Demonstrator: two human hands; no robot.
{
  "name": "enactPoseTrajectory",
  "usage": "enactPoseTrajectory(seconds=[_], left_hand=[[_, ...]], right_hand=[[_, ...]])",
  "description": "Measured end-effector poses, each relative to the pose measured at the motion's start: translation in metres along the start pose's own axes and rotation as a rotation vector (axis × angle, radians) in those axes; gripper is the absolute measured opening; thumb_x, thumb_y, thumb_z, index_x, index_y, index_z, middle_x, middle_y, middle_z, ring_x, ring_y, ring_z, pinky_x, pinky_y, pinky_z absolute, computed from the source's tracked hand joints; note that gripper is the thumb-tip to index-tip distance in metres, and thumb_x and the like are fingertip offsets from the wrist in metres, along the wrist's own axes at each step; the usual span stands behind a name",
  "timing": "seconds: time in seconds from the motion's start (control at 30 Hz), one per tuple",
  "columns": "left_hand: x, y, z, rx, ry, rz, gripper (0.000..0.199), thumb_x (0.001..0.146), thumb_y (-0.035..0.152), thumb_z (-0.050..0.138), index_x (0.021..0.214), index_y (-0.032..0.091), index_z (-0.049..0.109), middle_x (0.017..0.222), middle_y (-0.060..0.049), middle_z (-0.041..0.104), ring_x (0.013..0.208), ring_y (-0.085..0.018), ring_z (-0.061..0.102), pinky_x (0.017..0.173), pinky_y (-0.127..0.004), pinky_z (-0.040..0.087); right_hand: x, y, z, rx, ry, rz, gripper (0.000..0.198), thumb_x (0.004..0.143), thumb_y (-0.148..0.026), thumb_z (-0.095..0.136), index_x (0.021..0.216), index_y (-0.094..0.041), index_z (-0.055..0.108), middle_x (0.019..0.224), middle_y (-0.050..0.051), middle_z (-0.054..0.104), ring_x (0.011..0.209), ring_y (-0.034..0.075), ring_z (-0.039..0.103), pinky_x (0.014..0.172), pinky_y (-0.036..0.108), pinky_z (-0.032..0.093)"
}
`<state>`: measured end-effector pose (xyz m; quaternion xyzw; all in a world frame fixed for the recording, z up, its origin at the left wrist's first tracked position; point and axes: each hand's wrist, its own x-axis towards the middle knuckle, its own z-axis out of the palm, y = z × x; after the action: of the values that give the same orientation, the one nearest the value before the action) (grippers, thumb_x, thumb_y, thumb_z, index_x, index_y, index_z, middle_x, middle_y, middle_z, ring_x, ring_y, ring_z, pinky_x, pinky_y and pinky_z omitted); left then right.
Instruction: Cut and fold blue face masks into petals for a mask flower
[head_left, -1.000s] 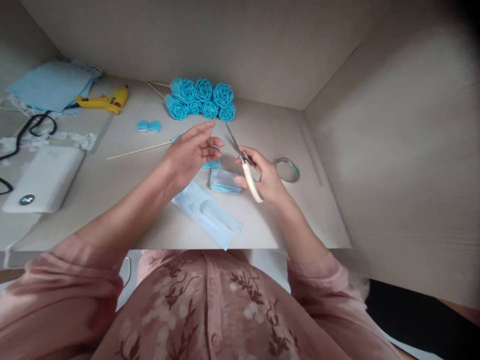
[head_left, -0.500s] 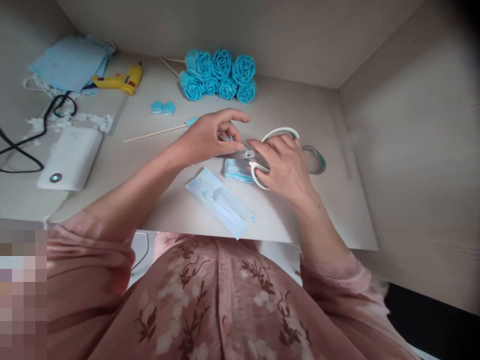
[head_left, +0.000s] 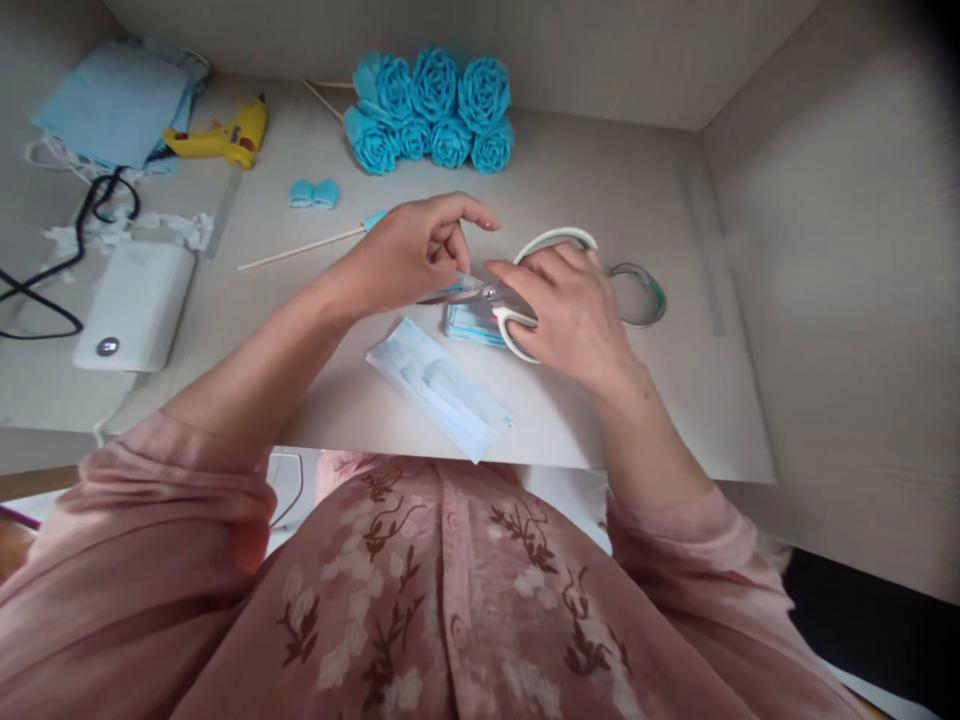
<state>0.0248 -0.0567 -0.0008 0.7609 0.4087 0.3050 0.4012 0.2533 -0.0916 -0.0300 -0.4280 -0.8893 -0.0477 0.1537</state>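
Observation:
My right hand is closed around the white-handled scissors, whose blades point left toward my other hand. Pinched in my left hand is a small light blue piece of mask fabric, mostly hidden by the fingers and lying at the blades. Below the blades sits a small stack of cut blue-white pieces, partly covered by the scissors. A flat strip of mask fabric lies nearer the table edge. Behind my left hand, a wooden stick with a blue tip rests on the table.
Blue fabric roses lie at the back. Two blue petals, a yellow glue gun, a pile of masks and a white power bank are on the left. A tape roll lies right.
The view has tilted slightly, so the table things sit higher in the picture. My left thumb has drawn back from the blades, and more of the blue piece shows there.

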Motion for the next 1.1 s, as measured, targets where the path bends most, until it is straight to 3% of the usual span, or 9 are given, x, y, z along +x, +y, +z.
enactPoseTrajectory(seconds=[0.2,0.33,0.6,0.83,1.1], left_hand=[[-0.002,-0.003,-0.006,-0.136,-0.060,-0.044,0.047,0.077,0.004,0.052,0.121,0.016,0.059,0.086,-0.004,0.071,0.079,-0.015,0.065,0.073,-0.029,0.050],[-0.003,-0.007,0.002,-0.017,0.004,-0.037,0.049,0.073,0.013,0.066,0.123,0.015,0.062,0.082,-0.002,0.068,0.069,-0.013,0.058,0.065,-0.026,0.042],[-0.005,-0.003,0.004,-0.196,0.037,-0.136,0.046,0.068,0.001,0.062,0.109,0.023,0.067,0.080,-0.002,0.065,0.079,-0.019,0.061,0.076,-0.031,0.043],[-0.007,-0.010,0.006,-0.126,0.030,-0.061,0.049,0.074,0.004,0.060,0.120,0.021,0.061,0.086,-0.002,0.066,0.073,-0.015,0.056,0.071,-0.030,0.043],[-0.008,-0.016,0.007,-0.141,0.025,-0.009,0.047,0.071,0.004,0.055,0.115,0.019,0.063,0.084,-0.002,0.067,0.072,-0.015,0.059,0.068,-0.030,0.043]], right_hand=[[0.000,0.003,0.003,-0.002,0.017,-0.003,0.039,0.097,-0.034,0.044,0.135,-0.031,0.054,0.108,0.008,0.063,0.106,0.030,0.055,0.089,0.047,0.043],[0.001,0.002,0.004,-0.008,-0.017,0.009,0.039,0.097,-0.033,0.046,0.135,-0.031,0.054,0.110,0.008,0.064,0.107,0.031,0.054,0.090,0.048,0.042],[0.002,0.001,0.003,0.059,-0.076,0.050,0.041,0.097,-0.033,0.047,0.137,-0.032,0.053,0.114,0.009,0.063,0.112,0.032,0.052,0.093,0.048,0.040],[0.002,0.002,0.003,0.050,-0.074,0.051,0.040,0.097,-0.033,0.048,0.136,-0.030,0.054,0.114,0.009,0.063,0.111,0.032,0.052,0.094,0.047,0.040],[0.001,0.002,0.004,0.045,-0.073,0.035,0.039,0.096,-0.033,0.048,0.135,-0.030,0.054,0.113,0.009,0.064,0.109,0.031,0.053,0.091,0.046,0.040]])
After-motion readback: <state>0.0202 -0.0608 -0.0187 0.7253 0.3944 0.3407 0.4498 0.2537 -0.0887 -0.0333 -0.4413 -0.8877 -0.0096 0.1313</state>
